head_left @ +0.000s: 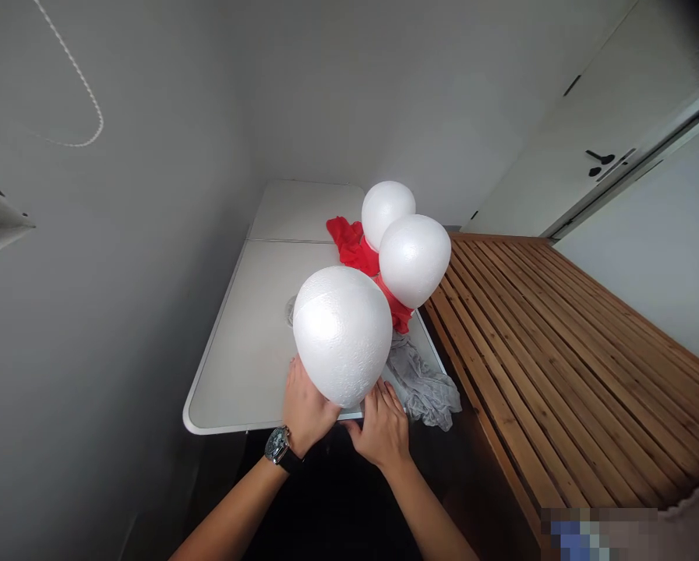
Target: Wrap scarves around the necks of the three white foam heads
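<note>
Table (238,351), near edge: left hand (309,409), right hand (385,425) part-open at white form (343,335), hold unclear; I judge steadying; next needs even pressure.

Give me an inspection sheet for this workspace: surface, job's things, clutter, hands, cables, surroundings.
Surface: pale round-cornered table with a crosswise seam.
Job's things: white egg-shaped foam-like form at the near edge; second form and third form beyond it.
Clutter: bright red cloth by the farther forms; crumpled grey cloth draped past the right edge.
Hands: left hand and right hand at the near form's base, grip hidden.
Cables: white twisted cord, upper left.
Surroundings: brown slatted wooden platform; white door with black handle.
</note>
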